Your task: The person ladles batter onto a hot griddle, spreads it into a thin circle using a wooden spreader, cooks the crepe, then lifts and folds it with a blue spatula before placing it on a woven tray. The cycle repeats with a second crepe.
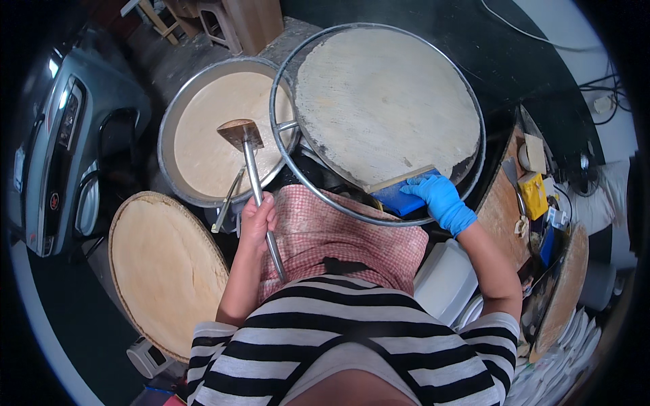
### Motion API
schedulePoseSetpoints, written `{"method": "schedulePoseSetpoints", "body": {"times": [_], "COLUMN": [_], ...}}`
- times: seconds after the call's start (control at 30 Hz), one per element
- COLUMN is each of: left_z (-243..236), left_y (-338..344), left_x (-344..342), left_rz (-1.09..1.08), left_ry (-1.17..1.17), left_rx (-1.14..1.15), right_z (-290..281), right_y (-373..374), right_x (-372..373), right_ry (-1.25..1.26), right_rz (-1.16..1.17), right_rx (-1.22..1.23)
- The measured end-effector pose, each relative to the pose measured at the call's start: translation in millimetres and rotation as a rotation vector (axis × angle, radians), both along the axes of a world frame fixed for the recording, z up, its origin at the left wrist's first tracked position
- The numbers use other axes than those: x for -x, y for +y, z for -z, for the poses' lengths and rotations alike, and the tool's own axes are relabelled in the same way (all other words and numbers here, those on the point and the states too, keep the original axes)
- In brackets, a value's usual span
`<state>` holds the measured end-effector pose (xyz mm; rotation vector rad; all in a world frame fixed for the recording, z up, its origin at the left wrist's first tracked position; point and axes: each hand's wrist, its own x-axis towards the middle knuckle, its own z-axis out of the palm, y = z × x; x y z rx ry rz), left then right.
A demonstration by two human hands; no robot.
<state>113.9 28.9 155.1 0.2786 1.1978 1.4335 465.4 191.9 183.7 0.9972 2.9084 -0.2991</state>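
Note:
My bare left hand [259, 220] grips the steel handle of a long tool [252, 164], whose wooden, wedge-shaped head [237, 133] hangs over a metal basin of pale batter [206, 139]. A thin tool [229, 197] rests at the basin's front. My right hand [441, 203], in a blue glove, is closed on a blue scraper [399, 195] with a pale edge, held at the near rim of a round griddle [382, 101] coated in a thin pale layer with patchy edges. A metal ring [482, 125] encircles the griddle.
A large round pale pancake [164, 264] sits at lower left, beside a grey machine [74, 155]. At right are a wooden board [502, 210], a yellow box [532, 196], a white container [441, 274], stacked white sheets [555, 358] and cables [602, 88]. A wooden cabinet [257, 27] stands behind.

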Motion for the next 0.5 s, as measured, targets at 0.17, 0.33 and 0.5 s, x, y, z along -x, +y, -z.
{"method": "schedulePoseSetpoints", "body": {"times": [0.17,0.33,0.5], "left_z": [2.5,3.5,1.3], "left_y": [0.4,4.0,9.4], "left_x": [-1.5,-3.1,-8.3], "left_rz": [-0.006,0.029,0.065], "left_ry": [-0.006,0.007,0.014], "left_rx": [0.000,0.004,0.001], "right_z": [-8.5,-11.7,26.9], "right_y": [-45.8,-65.9,-60.2], "right_x": [-17.6,-33.1,-7.5], "right_ry": [-0.049,0.057,0.125], "right_rz": [0.131,0.290,0.440], "right_rx": [-0.042,-0.072,-0.260]}}
